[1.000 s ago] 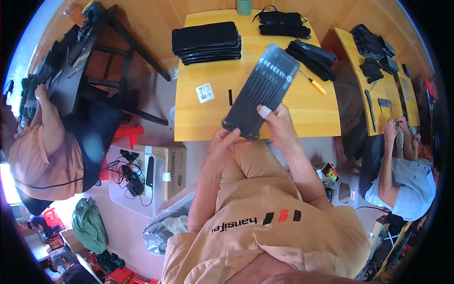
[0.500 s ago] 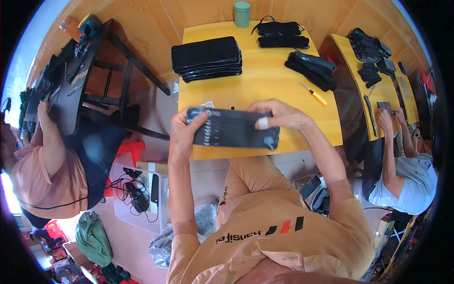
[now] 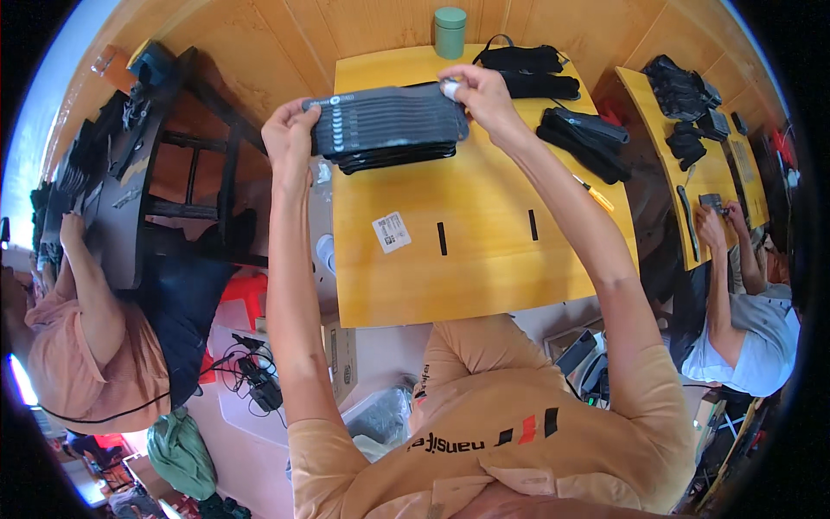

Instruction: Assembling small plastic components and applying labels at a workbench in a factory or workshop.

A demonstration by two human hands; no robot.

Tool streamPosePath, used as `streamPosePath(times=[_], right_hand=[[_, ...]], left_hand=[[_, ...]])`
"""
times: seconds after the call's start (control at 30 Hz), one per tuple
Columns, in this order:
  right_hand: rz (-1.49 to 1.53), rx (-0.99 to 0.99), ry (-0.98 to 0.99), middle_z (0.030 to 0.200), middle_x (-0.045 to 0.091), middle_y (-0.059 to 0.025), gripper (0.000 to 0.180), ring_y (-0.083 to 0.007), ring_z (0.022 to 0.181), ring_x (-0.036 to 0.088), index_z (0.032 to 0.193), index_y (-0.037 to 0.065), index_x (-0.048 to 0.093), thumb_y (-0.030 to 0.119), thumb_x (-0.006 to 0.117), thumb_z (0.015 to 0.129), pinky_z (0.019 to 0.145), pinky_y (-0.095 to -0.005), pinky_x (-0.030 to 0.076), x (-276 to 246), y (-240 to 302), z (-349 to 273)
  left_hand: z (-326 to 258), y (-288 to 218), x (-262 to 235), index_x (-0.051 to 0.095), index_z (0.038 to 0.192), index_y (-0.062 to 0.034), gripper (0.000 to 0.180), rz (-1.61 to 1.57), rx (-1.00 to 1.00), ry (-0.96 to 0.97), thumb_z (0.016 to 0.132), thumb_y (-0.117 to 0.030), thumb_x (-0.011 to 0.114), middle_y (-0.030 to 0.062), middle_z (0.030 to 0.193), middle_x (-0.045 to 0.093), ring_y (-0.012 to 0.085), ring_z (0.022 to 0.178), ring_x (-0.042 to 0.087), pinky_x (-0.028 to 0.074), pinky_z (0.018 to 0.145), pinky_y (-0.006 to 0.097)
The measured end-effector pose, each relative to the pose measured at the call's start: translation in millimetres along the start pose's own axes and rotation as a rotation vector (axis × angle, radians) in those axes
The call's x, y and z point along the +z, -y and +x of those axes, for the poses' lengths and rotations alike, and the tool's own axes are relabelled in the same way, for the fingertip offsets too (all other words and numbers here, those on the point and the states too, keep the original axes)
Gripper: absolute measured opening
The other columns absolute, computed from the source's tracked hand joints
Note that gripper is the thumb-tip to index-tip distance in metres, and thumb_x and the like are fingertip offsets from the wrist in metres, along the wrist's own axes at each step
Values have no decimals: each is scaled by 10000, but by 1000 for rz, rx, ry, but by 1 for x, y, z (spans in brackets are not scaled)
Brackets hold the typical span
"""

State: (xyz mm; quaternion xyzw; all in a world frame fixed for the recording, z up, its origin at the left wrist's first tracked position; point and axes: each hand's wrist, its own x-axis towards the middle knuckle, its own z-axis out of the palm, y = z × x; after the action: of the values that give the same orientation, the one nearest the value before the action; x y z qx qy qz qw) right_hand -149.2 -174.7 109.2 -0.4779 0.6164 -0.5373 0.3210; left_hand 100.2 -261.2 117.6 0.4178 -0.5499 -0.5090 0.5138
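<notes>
Hands first, from the left: my left hand (image 3: 290, 138) has its grip pinched on the left short end of a flat dark bundle of socks (image 3: 389, 121), fingers curled over the top and thumb under it, so that end stays level. The bundle hangs crosswise between my two hands, just above a stack of the same dark bundles (image 3: 398, 156) lying at the far left part of the yellow worktop (image 3: 484, 259). Holding it by both ends keeps the fanned pieces from sliding apart and lets me square it with the stack beneath; whether it already touches the stack I cannot tell.

Nearer to me on the worktop lies a small white label (image 3: 392, 232), well apart from the stack, and beyond it two dark slots cut in the board. At the far edge stands a green cylinder (image 3: 450, 32), upright and out of the way.

My right hand (image 3: 484, 99) pinches the bundle's right end, fingertips pressed together around a small white tag there. Farther right lie loose black pieces (image 3: 584, 134) and a yellow-handled tool (image 3: 595, 195), within reach but clear of the stacking spot.
</notes>
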Motion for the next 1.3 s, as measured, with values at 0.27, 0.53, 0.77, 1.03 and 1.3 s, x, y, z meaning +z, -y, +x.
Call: streamPosePath(times=[0.27, 0.53, 0.77, 1.03, 1.3], right_hand=[[-300, -91, -225, 657, 578, -44, 219, -135, 590, 530, 964, 105, 658, 124, 582, 759, 578, -267, 430, 19, -19, 47], [-421, -97, -287, 756, 624, -94, 179, -213, 696, 598, 916, 128, 664, 165, 573, 766, 662, -319, 455, 33, -41, 45], [-585, -228, -378, 870, 548, -121, 190, -292, 834, 550, 921, 115, 639, 93, 516, 778, 711, -382, 436, 46, -51, 33], [-543, -319, -391, 873, 497, -123, 211, -312, 840, 528, 951, 113, 613, 66, 481, 793, 734, -396, 422, 51, -61, 25], [-247, -130, -320, 887, 522, -136, 247, -278, 879, 527, 947, 104, 639, 213, 457, 819, 752, -374, 427, 33, -70, 38]], left_hand=[[27, 17, 19, 636, 962, -5, 261, 679, 155, -278, 718, -93, 661, 131, 787, 639, 225, 753, 615, 470, 720, 323], [32, 34, 20, 634, 959, -49, 237, 811, 260, -269, 723, -62, 640, 145, 844, 588, 267, 794, 586, 458, 728, 368], [33, 67, 18, 652, 908, -85, 152, 866, 415, -244, 767, -92, 595, 154, 858, 517, 299, 832, 527, 424, 762, 379], [23, 70, 21, 656, 891, -101, 133, 953, 494, -246, 810, -137, 557, 152, 866, 506, 299, 862, 488, 405, 773, 379], [19, 56, 28, 654, 882, -107, 130, 1011, 495, -230, 828, -152, 544, 149, 871, 513, 304, 842, 499, 415, 756, 388]])
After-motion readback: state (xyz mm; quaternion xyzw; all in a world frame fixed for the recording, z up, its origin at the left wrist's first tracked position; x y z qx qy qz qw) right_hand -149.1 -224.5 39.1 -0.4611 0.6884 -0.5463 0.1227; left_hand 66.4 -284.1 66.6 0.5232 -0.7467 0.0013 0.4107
